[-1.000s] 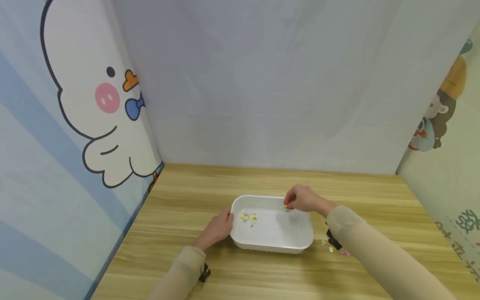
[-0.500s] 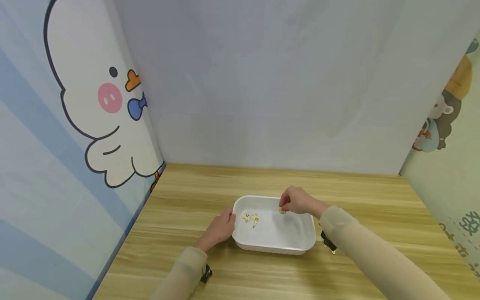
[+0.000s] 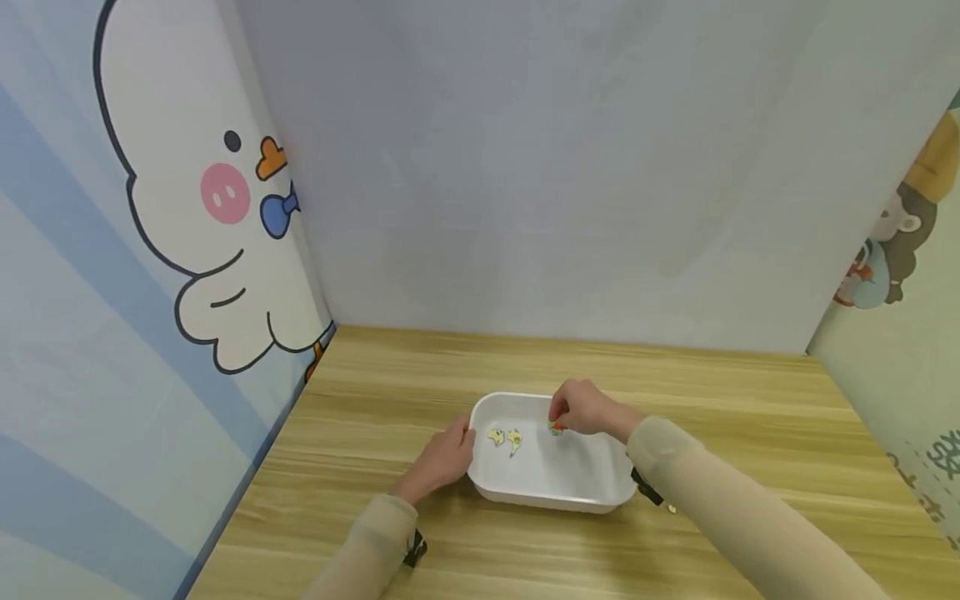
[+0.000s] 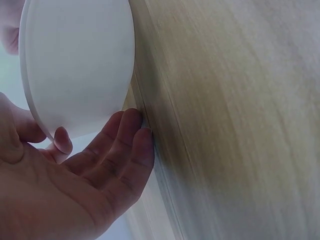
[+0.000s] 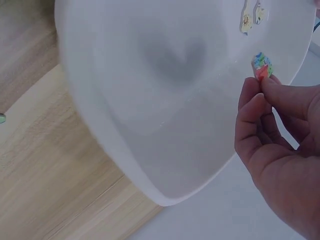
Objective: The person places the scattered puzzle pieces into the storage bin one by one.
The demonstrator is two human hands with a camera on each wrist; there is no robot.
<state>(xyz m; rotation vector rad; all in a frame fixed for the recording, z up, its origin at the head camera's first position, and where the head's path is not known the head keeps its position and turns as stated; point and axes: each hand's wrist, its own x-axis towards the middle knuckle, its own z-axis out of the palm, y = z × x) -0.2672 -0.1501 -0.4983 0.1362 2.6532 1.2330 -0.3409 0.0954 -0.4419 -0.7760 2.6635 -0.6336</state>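
A white rectangular tray (image 3: 551, 479) with rounded corners sits on the wooden table. My left hand (image 3: 447, 452) holds its left rim; in the left wrist view the thumb and forefinger (image 4: 62, 140) pinch the edge while the other fingers lie below, outside the wall. Over the tray's far side, my right hand (image 3: 585, 408) pinches a small flat colourful piece (image 5: 262, 65), blue, green and red, between thumb and forefinger. Two pale yellow flat pieces, one squat (image 3: 496, 436) and one with a pointed tail (image 3: 514, 442), lie side by side on the tray's left part.
A small pale piece (image 3: 671, 508) lies on the table (image 3: 390, 358) right of the tray, partly hidden by the right sleeve (image 3: 705, 475). A plain grey-white cloth (image 3: 555, 167) hangs behind the table, with printed cloths at both sides.
My right hand has moved left and slightly nearer over the tray with the colourful piece. The left hand keeps its hold on the rim. The head view has shifted slightly.
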